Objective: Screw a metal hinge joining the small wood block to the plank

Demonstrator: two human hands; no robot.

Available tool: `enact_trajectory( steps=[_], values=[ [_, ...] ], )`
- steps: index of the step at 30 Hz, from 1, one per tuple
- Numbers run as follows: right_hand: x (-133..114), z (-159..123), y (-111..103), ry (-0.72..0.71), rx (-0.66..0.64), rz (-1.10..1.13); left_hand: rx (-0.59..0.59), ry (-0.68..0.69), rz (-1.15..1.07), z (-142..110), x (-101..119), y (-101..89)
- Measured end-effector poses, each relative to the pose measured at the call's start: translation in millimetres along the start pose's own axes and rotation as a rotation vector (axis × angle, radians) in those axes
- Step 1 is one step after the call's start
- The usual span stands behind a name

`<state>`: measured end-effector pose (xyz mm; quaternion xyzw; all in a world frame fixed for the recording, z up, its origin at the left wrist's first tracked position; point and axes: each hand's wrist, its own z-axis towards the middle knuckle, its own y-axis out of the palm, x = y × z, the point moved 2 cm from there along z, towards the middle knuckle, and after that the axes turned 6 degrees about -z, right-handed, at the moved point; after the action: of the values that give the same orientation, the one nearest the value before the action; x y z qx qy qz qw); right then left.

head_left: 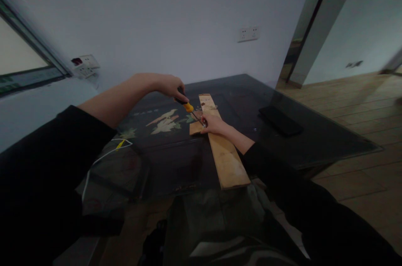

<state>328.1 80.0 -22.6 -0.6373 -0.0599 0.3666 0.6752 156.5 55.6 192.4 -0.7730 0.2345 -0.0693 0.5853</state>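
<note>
My left hand (172, 86) is closed around the black and yellow handle of a screwdriver (188, 107). The screwdriver slants down to the right, its shaft ending at the fingers of my right hand (212, 124). Those fingers are pinched together by a small shiny metal part (204, 123), too small to make out. Under my right hand lies a long wooden board (228, 161), reaching toward the table's near edge. A shorter wooden piece (195, 129) sticks out to its left; how the two pieces meet is hidden by my hand.
The dark glossy table (176, 157) has a bird and leaf picture (165, 123) on its top. A black flat case (280, 120) lies on the right. A white cable (106, 155) with a yellow tag runs along the left. Behind stands a wall with a socket (248, 34).
</note>
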Motion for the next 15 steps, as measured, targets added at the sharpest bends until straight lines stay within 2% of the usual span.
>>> enact_trajectory(
  steps=[8, 15],
  values=[
    [1.2, 0.5, 2.5, -0.001, 0.005, -0.005, 0.082, 0.022, -0.039, 3.9, 2.8, -7.2],
    [-0.3, -0.5, -0.3, -0.018, 0.022, 0.008, -0.022, 0.035, -0.224, -3.2, 19.1, -6.6]
  ],
)
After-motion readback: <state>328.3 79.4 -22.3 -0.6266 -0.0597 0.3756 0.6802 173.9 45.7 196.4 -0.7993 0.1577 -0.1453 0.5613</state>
